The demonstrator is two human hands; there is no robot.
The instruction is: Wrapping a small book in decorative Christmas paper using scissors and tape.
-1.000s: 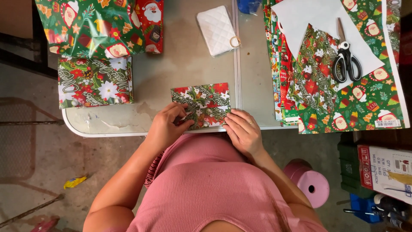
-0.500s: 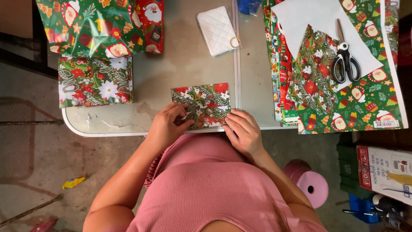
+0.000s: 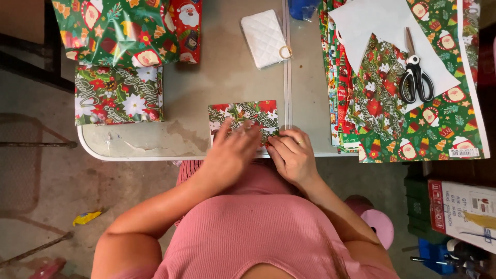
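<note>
Both hands press a small wrapped parcel (image 3: 243,120) at the bench's (image 3: 196,98) near edge: left hand (image 3: 230,155) flat, fingers spread; right hand (image 3: 293,155) pinching its near-right corner.

Gift-wrapping workbench: folding table (image 3: 134,147); wrapping paper sheets (image 3: 413,119); scissors (image 3: 416,80); bare concrete floor (image 3: 46,181).

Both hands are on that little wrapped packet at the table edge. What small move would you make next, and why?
Probably press the near edge flat with the right hand while the left hand steadies it. Both rest on the small packet, and the fingers meet at its near edge, so the paper there seems to be what is being worked.
</note>
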